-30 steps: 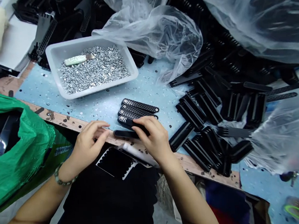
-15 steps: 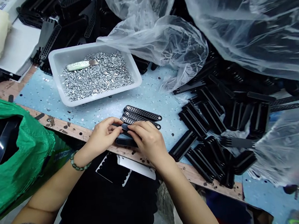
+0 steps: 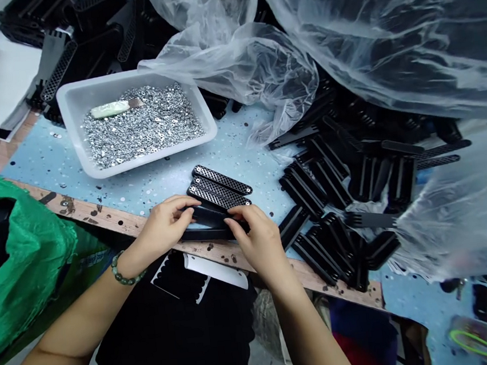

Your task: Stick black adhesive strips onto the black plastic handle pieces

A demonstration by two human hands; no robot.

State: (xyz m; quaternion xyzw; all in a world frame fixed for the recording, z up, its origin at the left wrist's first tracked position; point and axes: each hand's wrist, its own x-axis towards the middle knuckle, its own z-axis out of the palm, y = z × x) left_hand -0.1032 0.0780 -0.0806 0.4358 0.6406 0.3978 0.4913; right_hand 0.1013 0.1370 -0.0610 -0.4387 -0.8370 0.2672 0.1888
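Fingers (image 3: 235, 220) of both hands are curled closed on a black bar (image 3: 209, 234) (left hand (image 3: 160, 225), right hand (image 3: 261, 244)). Mesh strips (image 3: 220, 187) lie just beside.

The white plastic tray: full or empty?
Full: small silver nuts cover nearly the whole floor of the tray.

On our bench (image 3: 242, 165), we have a tray of nuts (image 3: 143, 126) at eleven o'clock, perforated strips (image 3: 220, 187) at twelve, a pile of moulded parts (image 3: 326, 197) at three, and a plastic bag (image 3: 25, 243) over the edge at nine.
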